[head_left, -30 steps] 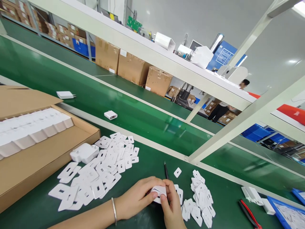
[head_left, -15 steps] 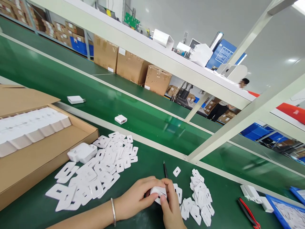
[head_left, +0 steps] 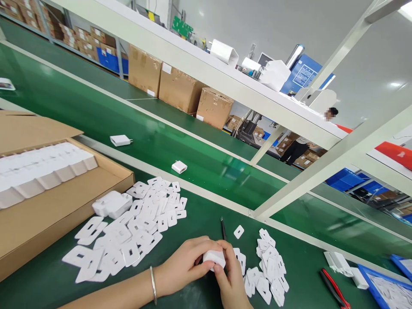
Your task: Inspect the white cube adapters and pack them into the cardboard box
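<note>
My left hand (head_left: pixel 188 264), with a silver bangle at the wrist, and my right hand (head_left: pixel 231 274) are both closed round one white charger (head_left: pixel 215 258) above the green bench. Fingers hide much of its sides. Just behind the hands lie black tweezers (head_left: pixel 223 227), tips pointing away. A large pile of flat white plates with rectangular slots (head_left: pixel 141 227) spreads to the left of my left hand. Beside my right hand is a smaller pile of such plates (head_left: pixel 270 259), and one single plate (head_left: pixel 238 231) sits apart behind it.
On the left, a cardboard box (head_left: pixel 74 206) holds a white tray, with white chargers (head_left: pixel 112 204) beside it. Other chargers (head_left: pixel 179 167) ride the green conveyor (head_left: pixel 212 165) beyond the bench. Red-handled pliers (head_left: pixel 334 288) and a blue-edged tray (head_left: pixel 370 279) lie right. A person stands far back.
The chargers on the conveyor have shifted right, and another has come in at the far left. The held charger has turned slightly in my hands; a dark line on its face no longer shows.
</note>
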Available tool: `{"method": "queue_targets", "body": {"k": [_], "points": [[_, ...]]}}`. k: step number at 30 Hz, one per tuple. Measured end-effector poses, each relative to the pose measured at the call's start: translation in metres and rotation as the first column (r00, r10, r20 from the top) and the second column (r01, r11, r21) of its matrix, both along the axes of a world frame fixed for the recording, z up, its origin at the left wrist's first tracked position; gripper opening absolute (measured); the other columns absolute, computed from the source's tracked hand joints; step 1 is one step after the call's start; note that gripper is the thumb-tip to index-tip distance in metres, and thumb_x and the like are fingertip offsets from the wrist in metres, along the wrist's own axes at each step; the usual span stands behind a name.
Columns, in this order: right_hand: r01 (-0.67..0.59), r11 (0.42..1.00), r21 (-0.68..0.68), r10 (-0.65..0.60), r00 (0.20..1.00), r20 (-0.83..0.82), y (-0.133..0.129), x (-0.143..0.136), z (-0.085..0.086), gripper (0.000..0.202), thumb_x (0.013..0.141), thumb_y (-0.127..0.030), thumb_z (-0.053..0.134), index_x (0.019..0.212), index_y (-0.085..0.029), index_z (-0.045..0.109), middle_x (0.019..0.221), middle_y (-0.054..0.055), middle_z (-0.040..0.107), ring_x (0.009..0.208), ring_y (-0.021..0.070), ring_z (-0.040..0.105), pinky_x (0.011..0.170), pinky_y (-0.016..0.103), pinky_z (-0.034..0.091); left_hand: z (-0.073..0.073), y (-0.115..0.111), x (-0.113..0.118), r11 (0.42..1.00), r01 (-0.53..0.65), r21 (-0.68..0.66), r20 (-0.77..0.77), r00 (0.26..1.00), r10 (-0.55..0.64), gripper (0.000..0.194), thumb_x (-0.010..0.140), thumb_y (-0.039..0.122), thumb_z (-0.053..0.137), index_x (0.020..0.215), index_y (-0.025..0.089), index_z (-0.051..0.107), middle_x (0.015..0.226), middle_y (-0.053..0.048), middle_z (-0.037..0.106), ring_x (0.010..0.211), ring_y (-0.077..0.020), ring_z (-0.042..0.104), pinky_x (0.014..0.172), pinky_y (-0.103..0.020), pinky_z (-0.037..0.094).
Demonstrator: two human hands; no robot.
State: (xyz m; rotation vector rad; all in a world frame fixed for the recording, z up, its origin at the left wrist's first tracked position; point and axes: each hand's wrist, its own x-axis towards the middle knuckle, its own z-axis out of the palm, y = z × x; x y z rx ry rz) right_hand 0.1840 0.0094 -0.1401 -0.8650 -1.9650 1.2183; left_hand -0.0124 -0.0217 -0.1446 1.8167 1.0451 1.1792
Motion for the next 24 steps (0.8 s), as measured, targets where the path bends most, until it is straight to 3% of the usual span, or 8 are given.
{"method": "queue_targets", "body": {"k": [8,12,16,21,24], "points": [[0.027,0.997,0.075,-0.032,0.998,0.062,-0.0014,0.0010,-0.0029,0.035,0.105,-0.046,0.050,0.133,-0.026,0.054,0.116,0.008,0.071,0.102,0.0238,0.070,0.086,0.032,0.058,0.0006,-0.0007,0.0008,1.000,0.007,-0.015,0.017,1.000,-0.007,0.045,0.105,0.056,0.042,0.125,0.024,0.067,0.104,-0.007,0.066,0.086,-0.0205,0.062,0.079,-0.031,0.050],[0.071,0.997,0.028,-0.074,0.994,0.084,-0.0008,-0.0014,-0.0029,0.032,0.105,-0.046,0.050,0.129,-0.025,0.055,0.110,0.006,0.069,0.098,0.0220,0.069,0.086,0.031,0.057,0.0040,-0.0010,-0.0008,0.991,0.072,-0.109,0.073,0.995,-0.065,0.042,0.107,0.051,0.041,0.129,0.026,0.066,0.120,-0.008,0.068,0.104,-0.0226,0.063,0.098,-0.035,0.052],[0.078,0.997,0.022,-0.079,0.994,0.081,-0.0014,-0.0032,-0.0018,0.033,0.106,-0.046,0.049,0.130,-0.025,0.054,0.115,0.007,0.068,0.105,0.0222,0.067,0.092,0.033,0.056,0.0062,-0.0009,-0.0026,0.992,0.066,-0.109,0.057,0.997,-0.060,0.045,0.109,0.050,0.035,0.134,0.029,0.066,0.127,-0.006,0.070,0.118,-0.0236,0.061,0.115,-0.039,0.044],[0.094,0.995,-0.015,-0.092,0.991,0.101,-0.0049,-0.0021,-0.0025,0.040,0.105,-0.053,0.048,0.133,-0.026,0.053,0.123,0.008,0.066,0.116,0.0236,0.064,0.101,0.034,0.053,0.0071,0.0006,-0.0023,0.997,0.026,-0.066,-0.005,1.000,-0.027,0.045,0.109,0.049,0.034,0.128,0.028,0.069,0.115,-0.007,0.071,0.106,-0.0232,0.063,0.098,-0.035,0.053],[0.141,0.988,-0.059,-0.135,0.986,0.100,-0.0071,-0.0032,-0.0025,0.038,0.106,-0.055,0.046,0.131,-0.027,0.055,0.120,0.006,0.066,0.111,0.0221,0.064,0.098,0.033,0.053,0.0075,0.0017,-0.0009,0.999,0.010,-0.049,0.001,1.000,-0.010,0.043,0.109,0.046,0.035,0.123,0.026,0.071,0.114,-0.007,0.072,0.104,-0.0227,0.064,0.097,-0.035,0.052]]}}
